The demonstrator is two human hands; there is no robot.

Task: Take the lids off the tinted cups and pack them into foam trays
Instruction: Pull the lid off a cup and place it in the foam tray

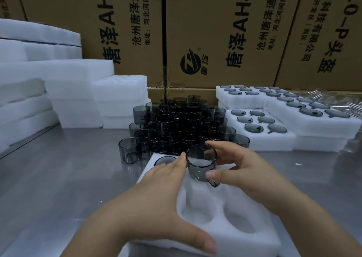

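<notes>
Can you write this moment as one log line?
step: packing | right hand: holds tinted cup at foam tray | left hand: flat on tray | seated cup: far-left pocket

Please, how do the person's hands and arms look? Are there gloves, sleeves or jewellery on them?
Both the left hand and the right hand are bare: no gloves, no rings. The nails are short and plain. The left forearm and right forearm show no sleeve, watch or bracelet as far as the frame reaches.
</notes>
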